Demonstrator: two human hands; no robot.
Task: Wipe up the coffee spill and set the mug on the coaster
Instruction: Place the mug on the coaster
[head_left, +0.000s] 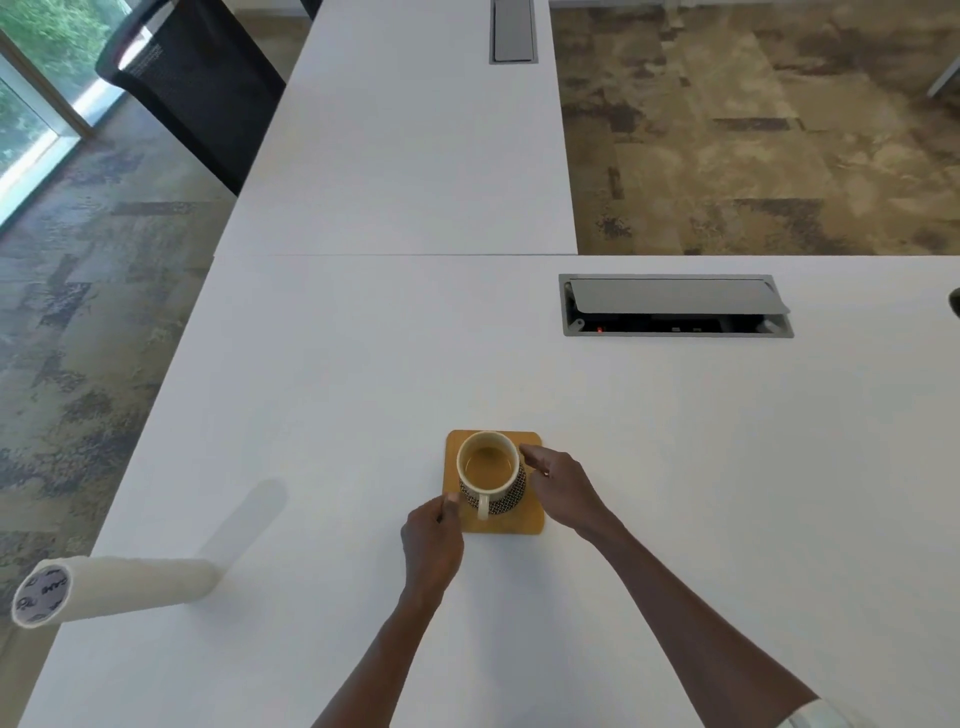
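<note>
Both hands at the mug on its coaster, low in the middle of the frame.

The left hand (432, 540) has its grip curled, thumb and fingers pinching the near left edge of the square amber wooden coaster (524, 519); the right hand (558, 486) has its grip loosely spread, fingertips touching the coaster's far right corner just beside the white ceramic mug with a dark patterned band (491, 475). The mug stands upright on the coaster, coffee inside, handle toward the viewer. Both rest on the white desk (337, 389). A white paper towel roll (111, 590) stands at lower left; a grey cable hatch (675, 305) lies at upper right.
</note>
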